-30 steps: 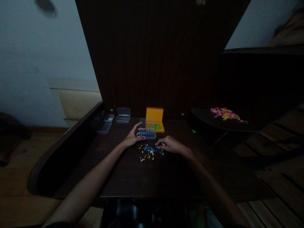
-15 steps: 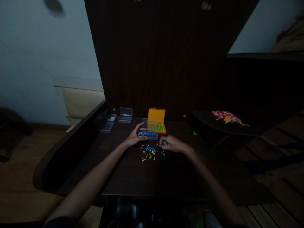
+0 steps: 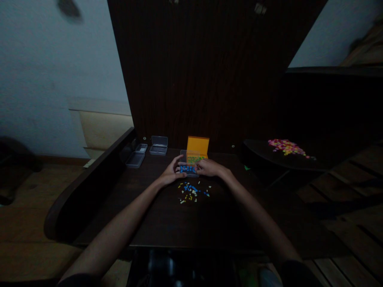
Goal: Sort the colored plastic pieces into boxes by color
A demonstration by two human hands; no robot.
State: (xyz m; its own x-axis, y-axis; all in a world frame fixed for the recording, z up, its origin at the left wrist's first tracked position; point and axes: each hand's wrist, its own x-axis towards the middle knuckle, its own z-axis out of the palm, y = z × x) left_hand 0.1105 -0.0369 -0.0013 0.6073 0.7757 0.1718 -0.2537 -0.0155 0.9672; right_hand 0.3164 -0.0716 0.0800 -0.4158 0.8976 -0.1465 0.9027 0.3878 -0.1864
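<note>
My left hand [image 3: 172, 172] grips the left end of a clear plastic box [image 3: 192, 175], thumb along the front and fingers behind. The box's see-through lid stands raised, and several small blue pieces [image 3: 187, 169] lie inside in rough rows. My right hand [image 3: 207, 167] is over the right end of this box, fingers pinched together and pointing into it. Whatever the fingertips hold is too small or hidden. On the table in front of the box lies a loose scatter of tiny blue, yellow and whitish pieces [image 3: 193, 189].
Behind the clear box stands an open orange box [image 3: 198, 144] with green pieces. Other clear boxes [image 3: 158, 150] [image 3: 135, 159] sit at the back left. A heap of pink and yellow bits [image 3: 286, 147] lies on a side shelf. A raised dark panel [image 3: 89, 187] borders the table's left.
My right hand has moved up and left from the right side of the scattered pieces to the clear box. My left hand keeps its hold on the box.
</note>
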